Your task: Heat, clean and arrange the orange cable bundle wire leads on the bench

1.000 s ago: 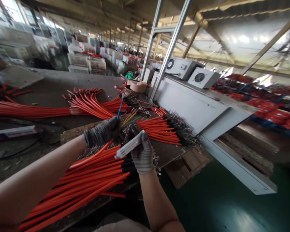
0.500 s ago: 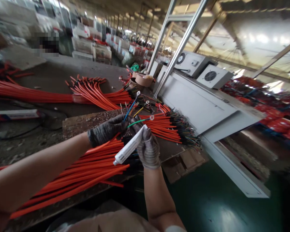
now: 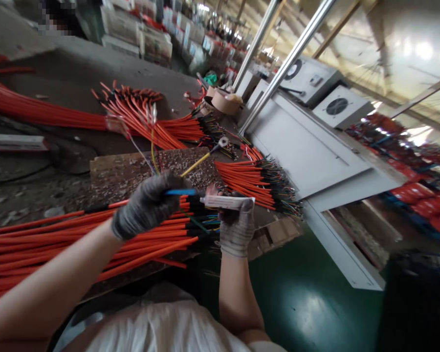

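My left hand (image 3: 146, 203), in a grey glove, is closed round a cable end with coloured wires. A blue wire (image 3: 180, 192) points right from its fingers, and a yellow wire (image 3: 196, 164) with a ring terminal (image 3: 223, 142) slants up and right. Thin wires with pale tips rise above the hand. My gloved right hand (image 3: 238, 220) grips a white tube (image 3: 225, 201), whose narrow tip lies close to the blue wire's end. Bundled orange cables (image 3: 139, 239) lie under and beside my left hand.
More orange cables (image 3: 245, 181) lie beyond my right hand. Behind are a brown board (image 3: 112, 171), tape rolls (image 3: 223, 101) and a metal upright (image 3: 289, 61). A grey cabinet (image 3: 297, 142) stands right; a cardboard piece (image 3: 278, 234) hangs at the table's edge.
My left hand has moved left and down, turning the blue wire to point right. The tube has swung nearly level, its narrow tip now by that wire. The view has tilted down.
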A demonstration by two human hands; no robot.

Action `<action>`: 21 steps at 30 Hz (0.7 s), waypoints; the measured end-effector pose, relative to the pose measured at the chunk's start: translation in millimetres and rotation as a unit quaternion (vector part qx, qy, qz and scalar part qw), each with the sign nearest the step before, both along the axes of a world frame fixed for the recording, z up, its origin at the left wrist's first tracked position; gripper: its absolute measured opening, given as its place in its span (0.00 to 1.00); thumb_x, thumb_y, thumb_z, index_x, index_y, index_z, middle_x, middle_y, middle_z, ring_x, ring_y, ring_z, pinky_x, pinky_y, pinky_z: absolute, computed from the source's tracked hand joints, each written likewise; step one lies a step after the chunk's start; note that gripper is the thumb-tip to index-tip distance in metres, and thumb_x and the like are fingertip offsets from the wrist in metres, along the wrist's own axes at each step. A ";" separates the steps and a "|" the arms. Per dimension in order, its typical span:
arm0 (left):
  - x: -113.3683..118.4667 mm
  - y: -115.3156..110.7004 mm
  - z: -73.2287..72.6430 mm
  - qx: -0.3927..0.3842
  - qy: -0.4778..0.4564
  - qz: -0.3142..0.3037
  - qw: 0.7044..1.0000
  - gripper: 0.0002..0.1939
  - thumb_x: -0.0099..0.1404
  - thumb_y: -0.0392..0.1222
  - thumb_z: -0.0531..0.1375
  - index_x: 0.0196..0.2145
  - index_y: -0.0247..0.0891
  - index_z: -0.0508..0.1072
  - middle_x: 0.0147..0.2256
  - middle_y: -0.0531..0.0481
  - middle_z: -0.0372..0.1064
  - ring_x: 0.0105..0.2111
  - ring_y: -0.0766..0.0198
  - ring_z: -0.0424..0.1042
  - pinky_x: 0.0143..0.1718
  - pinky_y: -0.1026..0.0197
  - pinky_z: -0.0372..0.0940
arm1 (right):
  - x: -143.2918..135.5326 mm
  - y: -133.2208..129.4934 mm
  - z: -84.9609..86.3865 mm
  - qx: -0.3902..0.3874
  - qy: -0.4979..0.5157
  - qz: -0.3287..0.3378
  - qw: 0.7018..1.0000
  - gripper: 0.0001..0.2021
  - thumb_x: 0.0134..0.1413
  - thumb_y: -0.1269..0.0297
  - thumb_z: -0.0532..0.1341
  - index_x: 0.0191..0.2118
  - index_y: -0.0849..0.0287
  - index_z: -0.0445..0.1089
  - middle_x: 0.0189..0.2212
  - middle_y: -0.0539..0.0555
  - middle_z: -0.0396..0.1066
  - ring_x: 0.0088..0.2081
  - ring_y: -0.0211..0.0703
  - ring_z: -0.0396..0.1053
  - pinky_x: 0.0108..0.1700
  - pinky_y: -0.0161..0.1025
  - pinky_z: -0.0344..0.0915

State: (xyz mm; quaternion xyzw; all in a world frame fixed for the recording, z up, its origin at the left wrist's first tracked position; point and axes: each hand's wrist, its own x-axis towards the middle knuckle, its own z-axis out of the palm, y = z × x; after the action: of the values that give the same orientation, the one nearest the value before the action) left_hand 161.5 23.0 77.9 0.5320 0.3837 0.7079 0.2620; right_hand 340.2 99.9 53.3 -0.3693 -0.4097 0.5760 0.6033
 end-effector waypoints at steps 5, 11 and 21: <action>41.9 -22.7 -34.4 -0.105 -0.176 0.127 0.970 0.18 0.64 0.56 0.60 0.43 0.41 0.78 0.39 0.46 0.77 0.36 0.59 0.74 0.43 0.55 0.69 | -4.5 -21.8 10.7 0.010 0.019 0.004 1.000 0.13 0.58 0.48 0.56 0.35 0.52 0.68 0.28 0.48 0.77 0.32 0.41 0.78 0.30 0.38 0.73; 34.9 -34.6 -25.8 -0.143 -0.184 -0.007 0.972 0.37 0.65 0.71 0.42 0.52 0.47 0.75 0.56 0.51 0.69 0.63 0.53 0.57 0.68 0.50 0.44 | -5.9 -36.6 4.3 0.096 -0.120 0.028 0.988 0.15 0.59 0.46 0.52 0.38 0.49 0.70 0.30 0.53 0.76 0.34 0.49 0.77 0.39 0.53 0.76; 30.4 -26.2 -36.3 -0.138 -0.163 -0.057 0.975 0.40 0.64 0.73 0.37 0.54 0.48 0.74 0.60 0.54 0.63 0.68 0.52 0.44 0.70 0.45 0.27 | -18.7 -43.9 26.3 0.238 -0.177 0.057 0.953 0.14 0.59 0.49 0.57 0.35 0.52 0.72 0.27 0.53 0.76 0.29 0.47 0.76 0.31 0.45 0.75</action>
State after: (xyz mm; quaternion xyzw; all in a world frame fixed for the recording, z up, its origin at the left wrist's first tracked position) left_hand 191.9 -3.2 41.7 0.3887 0.3988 0.7097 0.4316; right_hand 321.4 55.9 79.7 -0.2867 -0.6559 0.4206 0.5574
